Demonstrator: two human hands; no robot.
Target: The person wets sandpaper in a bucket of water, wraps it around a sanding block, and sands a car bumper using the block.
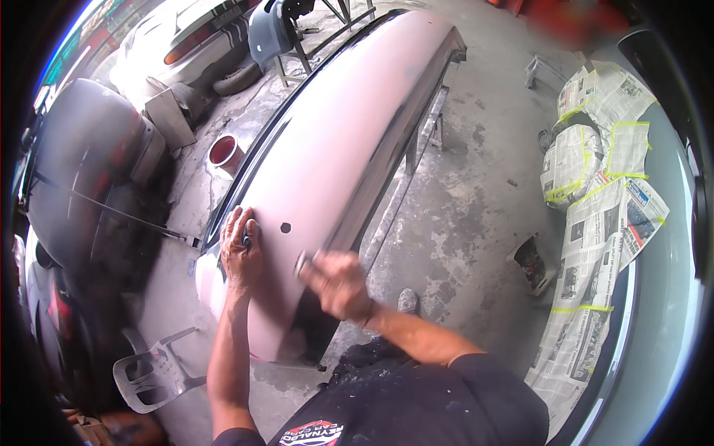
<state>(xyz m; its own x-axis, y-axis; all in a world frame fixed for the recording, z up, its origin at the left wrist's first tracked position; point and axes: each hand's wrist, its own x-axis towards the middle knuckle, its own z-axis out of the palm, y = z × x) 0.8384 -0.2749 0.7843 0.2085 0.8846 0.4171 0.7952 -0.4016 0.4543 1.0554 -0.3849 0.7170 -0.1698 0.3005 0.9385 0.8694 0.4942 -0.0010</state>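
Observation:
A long car body panel (327, 141), pale pink with darker edges, stretches away from me on a metal stand. My left hand (239, 253) rests on its near left part, fingers stretched over the surface; a small dark spot shows between them. Over the panel's near right side is my right hand (341, 284), closed and smeared by motion. At its fingertips sits a small grey piece (302, 263), too blurred to name. A dark round hole (285, 227) lies in the panel just beyond and between the hands.
Left of the panel stand a white bucket (225, 153), reddish inside, a grey plastic chair (156, 375) and a dark car part (89, 171). On the right, a car (666, 297) is partly masked with newspaper (584, 253). Metal stand legs (410, 157) show beneath the panel.

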